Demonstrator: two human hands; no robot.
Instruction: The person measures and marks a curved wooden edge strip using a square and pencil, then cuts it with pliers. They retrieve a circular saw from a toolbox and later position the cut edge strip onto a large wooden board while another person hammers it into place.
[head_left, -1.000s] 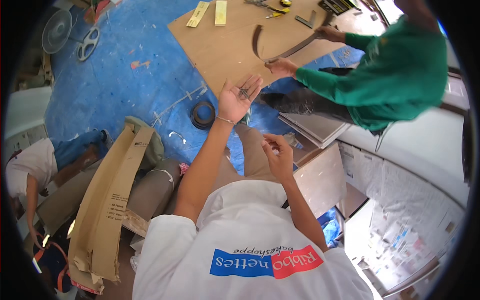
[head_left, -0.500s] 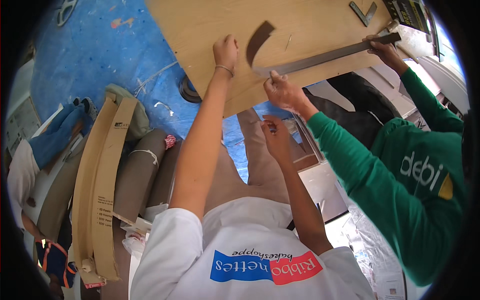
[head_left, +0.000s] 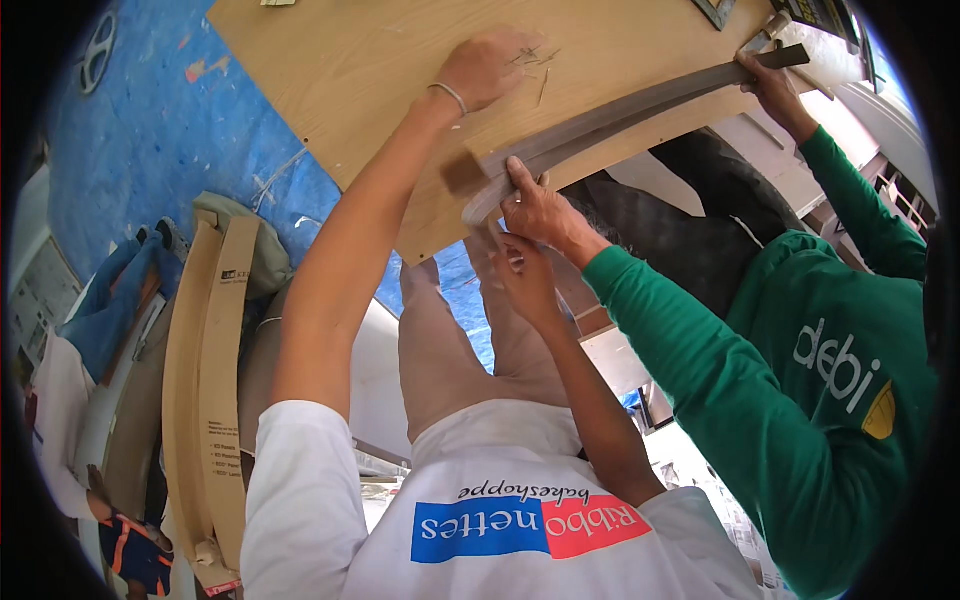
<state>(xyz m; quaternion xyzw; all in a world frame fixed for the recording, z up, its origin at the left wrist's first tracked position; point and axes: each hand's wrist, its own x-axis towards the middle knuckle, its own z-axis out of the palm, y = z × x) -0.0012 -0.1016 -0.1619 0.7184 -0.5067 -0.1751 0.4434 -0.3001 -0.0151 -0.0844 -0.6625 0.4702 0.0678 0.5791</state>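
Note:
My left hand [head_left: 488, 68] is over the plywood board [head_left: 350, 90], blurred by motion. Thin nail-like pieces [head_left: 540, 65] lie beside its fingertips. Lower down, my right hand [head_left: 526, 275] has its fingers curled together just off the board's near edge; what is in them, if anything, I cannot make out. Close above it curls the loose end of a long, flexible brown strip [head_left: 640, 105]. A co-worker in green sleeves grips that strip with one hand [head_left: 545, 210] near the curl and the other hand [head_left: 775, 95] at the far right.
A metal square [head_left: 715, 12] and a hammer [head_left: 768, 32] lie at the board's far right. Blue sheeting [head_left: 140, 130] covers the floor at left. Long cardboard pieces [head_left: 215, 400] stand at my left, with another person's sleeve [head_left: 60, 420] beyond them.
My left hand has moved forward and right to the nail-like pieces. The co-worker's near hand has drawn the strip lower and left, and its curled end now hangs by my right hand.

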